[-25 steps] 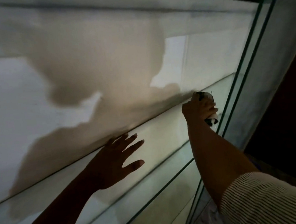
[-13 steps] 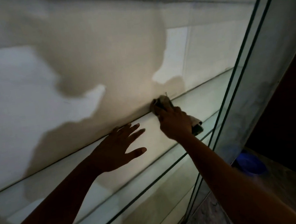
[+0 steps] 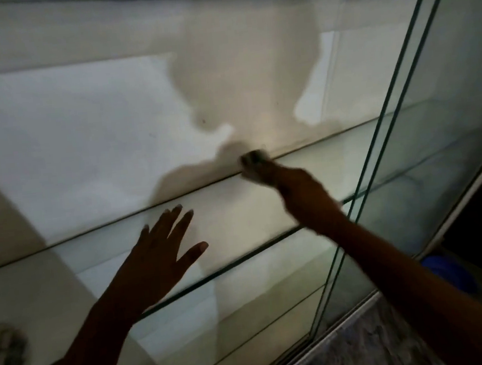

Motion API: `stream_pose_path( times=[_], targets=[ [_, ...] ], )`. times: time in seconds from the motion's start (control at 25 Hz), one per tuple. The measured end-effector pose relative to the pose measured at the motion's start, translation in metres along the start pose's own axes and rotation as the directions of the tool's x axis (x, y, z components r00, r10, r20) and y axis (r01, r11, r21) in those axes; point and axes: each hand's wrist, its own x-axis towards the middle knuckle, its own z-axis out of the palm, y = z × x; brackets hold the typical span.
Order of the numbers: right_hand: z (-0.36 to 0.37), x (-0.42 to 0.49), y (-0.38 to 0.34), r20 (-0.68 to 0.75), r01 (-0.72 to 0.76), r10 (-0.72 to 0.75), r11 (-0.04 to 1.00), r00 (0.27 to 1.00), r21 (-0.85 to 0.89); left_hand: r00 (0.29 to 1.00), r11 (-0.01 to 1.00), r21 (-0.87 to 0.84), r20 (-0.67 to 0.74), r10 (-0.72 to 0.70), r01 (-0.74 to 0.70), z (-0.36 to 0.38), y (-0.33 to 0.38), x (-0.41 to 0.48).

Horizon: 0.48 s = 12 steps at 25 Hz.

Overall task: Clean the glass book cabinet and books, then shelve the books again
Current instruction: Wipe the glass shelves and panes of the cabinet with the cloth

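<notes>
- Right hand [image 3: 300, 188] grips a cloth [image 3: 254, 163], pressed on the glass shelf [image 3: 237, 212] at its back edge
- Left hand [image 3: 158, 259] flat, fingers spread, by the shelf's front edge; touching or hovering, cannot tell
- Early, I judge: wiping under way, no books in view, reshelving left

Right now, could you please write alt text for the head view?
The right-hand grip holds a cloth against the back edge of a glass shelf in a dim glass cabinet. The left-hand grip lies open, fingers spread, over the same shelf.
</notes>
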Motion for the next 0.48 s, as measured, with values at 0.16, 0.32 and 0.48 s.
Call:
stream_pose_path(
  times=[0.16, 0.32, 0.48],
  targets=[
    [-0.005, 0.001, 0.021, 0.028, -0.130, 0.152, 0.916, 0.988, -0.380, 0.993, 0.996, 0.031, -0.081, -0.084, 0.087, 0.010, 0.000, -0.019],
    [0.021, -0.017, -0.021, -0.108, -0.203, 0.177, 0.929, 0.978, -0.310, 0.967, 0.996, -0.059, -0.243, -0.080, 0.068, 0.009, 0.001, -0.016],
    [0.043, -0.038, -0.076, -0.091, -0.081, 0.058, 0.959, 0.994, -0.272, 0.763, 0.931, -0.360, -0.618, -0.191, -0.058, 0.005, 0.013, -0.046]
  ],
)
